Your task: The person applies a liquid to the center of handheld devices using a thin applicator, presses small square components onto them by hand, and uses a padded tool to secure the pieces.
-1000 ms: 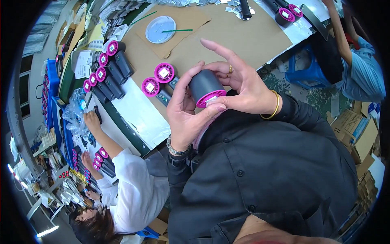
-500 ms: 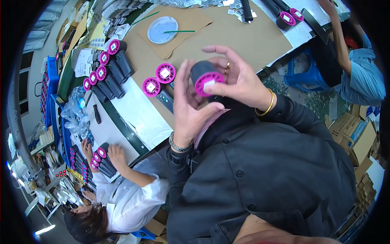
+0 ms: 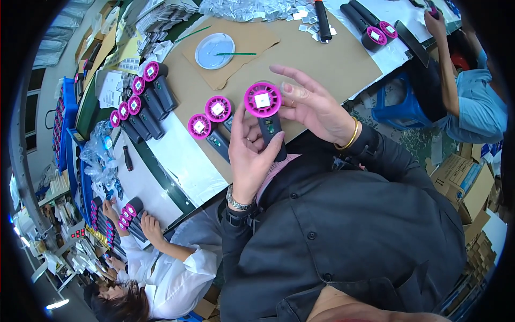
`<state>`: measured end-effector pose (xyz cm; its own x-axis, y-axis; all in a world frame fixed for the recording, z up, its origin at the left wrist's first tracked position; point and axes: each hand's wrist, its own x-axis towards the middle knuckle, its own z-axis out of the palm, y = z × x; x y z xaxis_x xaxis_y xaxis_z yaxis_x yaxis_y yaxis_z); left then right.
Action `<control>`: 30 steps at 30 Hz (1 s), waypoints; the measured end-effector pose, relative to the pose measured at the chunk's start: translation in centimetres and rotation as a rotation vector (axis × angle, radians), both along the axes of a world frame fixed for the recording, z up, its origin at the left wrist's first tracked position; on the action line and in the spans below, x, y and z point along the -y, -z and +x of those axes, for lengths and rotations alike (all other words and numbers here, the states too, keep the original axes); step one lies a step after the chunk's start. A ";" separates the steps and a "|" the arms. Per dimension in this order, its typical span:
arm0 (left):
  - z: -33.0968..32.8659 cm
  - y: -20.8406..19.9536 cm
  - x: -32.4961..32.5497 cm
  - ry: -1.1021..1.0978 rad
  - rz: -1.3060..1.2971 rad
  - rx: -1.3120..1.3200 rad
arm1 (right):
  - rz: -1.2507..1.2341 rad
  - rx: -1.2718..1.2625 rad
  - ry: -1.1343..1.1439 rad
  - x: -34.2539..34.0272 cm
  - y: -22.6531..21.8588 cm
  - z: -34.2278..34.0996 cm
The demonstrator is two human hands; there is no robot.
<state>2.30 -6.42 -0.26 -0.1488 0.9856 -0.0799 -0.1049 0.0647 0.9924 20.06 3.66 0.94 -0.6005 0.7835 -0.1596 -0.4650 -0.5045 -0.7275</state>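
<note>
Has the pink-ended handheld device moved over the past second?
Yes: the pink-ended handheld device has moved up the picture and somewhat left, closer to the round white dish on the table.

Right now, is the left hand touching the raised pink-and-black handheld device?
Touching. The head view shows the left hand holding the pink-and-black handheld device below its round pink end, thumb across the front.

Held handle [image 3: 269,125] pt. hidden; blk tool [image 3: 323,24] cut @ top.
</note>
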 end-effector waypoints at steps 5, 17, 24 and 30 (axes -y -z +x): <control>-1.3 -1.2 1.7 -0.237 0.034 0.022 | 0.172 0.286 0.026 -0.8 -0.7 -0.3; -7.9 2.7 7.4 -0.893 -0.064 -0.246 | 1.459 0.942 0.345 -8.4 1.8 -2.9; -8.6 5.0 6.1 -0.832 -0.179 -0.538 | 1.539 1.285 0.097 -11.9 2.5 -6.4; -8.1 5.6 5.3 -0.832 -0.065 -0.654 | 1.606 1.322 0.056 -13.5 3.6 -7.5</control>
<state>-5.75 -11.77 -5.84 -0.8080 0.5501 0.2109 0.4126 0.2728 0.8691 12.53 17.12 -2.70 -0.6995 0.6435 0.3109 0.5967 0.7653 -0.2415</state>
